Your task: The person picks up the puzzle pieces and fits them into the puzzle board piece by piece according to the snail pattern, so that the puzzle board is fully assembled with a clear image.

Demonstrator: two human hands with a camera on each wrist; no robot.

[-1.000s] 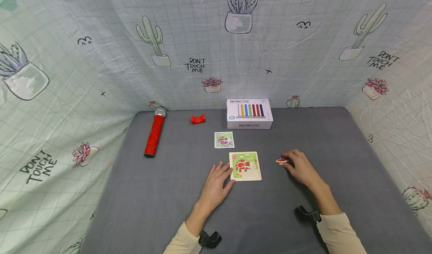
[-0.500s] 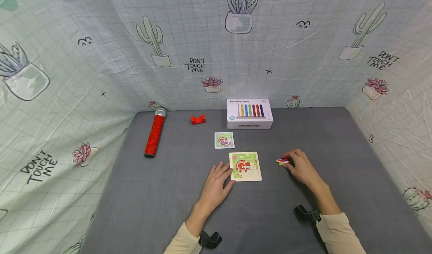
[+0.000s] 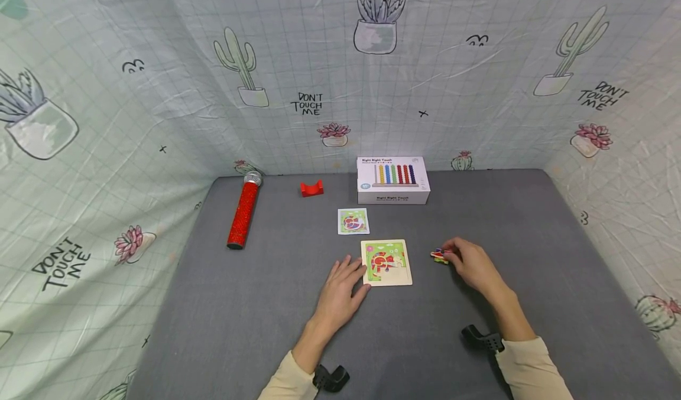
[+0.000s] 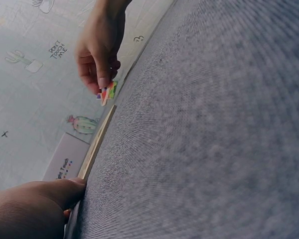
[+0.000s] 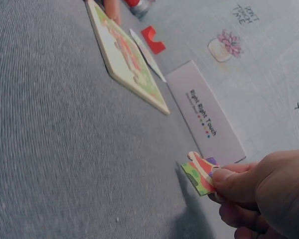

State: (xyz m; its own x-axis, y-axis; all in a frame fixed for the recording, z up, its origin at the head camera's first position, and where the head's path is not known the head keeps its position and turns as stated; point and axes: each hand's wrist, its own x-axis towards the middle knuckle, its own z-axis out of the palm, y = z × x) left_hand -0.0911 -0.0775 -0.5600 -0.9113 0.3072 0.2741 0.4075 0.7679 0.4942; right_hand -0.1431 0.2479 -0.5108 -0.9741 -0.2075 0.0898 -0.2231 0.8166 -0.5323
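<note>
A jigsaw puzzle piece (image 3: 439, 256) in red, green and purple is pinched between the thumb and fingers of my right hand (image 3: 470, 264), to the right of the puzzle board. In the right wrist view, the puzzle piece (image 5: 202, 174) has a rounded knob and shows above the cloth. My left hand (image 3: 340, 290) lies with spread fingers against the left edge of the square wooden puzzle board (image 3: 396, 275). Several pieces fill the board's upper and left parts, while bare wood shows at its lower right.
Behind the board lies a small picture card (image 3: 353, 221). A white box (image 3: 393, 180) stands at the back, with a red curved block (image 3: 311, 188) to its left. A red glittery microphone (image 3: 243, 214) lies at the left of the grey cloth-covered table (image 3: 223, 305).
My right hand has shifted slightly left with the puzzle piece, and the piece is turned so more of its green side shows. My left hand stays in place.
</note>
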